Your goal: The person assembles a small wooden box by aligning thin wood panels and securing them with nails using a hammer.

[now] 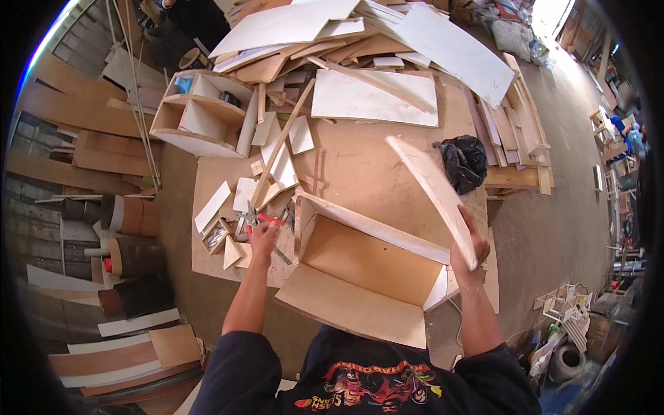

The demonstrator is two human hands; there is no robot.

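Note:
My left hand [263, 237] is closed on a pair of red-handled pliers [253, 218], over the left side of the worktable. A narrow pale wooden board [436, 190] stands up at a slant in my right hand [472, 243], which grips its near end. Between my arms, close to my body, lies an open wooden box [366, 227] with a brown inner panel. The board is to the right of the box and above it; I cannot tell whether they touch.
A small tray of metal pieces [216, 236] and wood offcuts surround the pliers. Farther back are a compartmented wooden unit [200, 114], a pile of white panels [283, 29] and a black plastic bag [463, 163]. Stacked boards [121, 353] stand at left.

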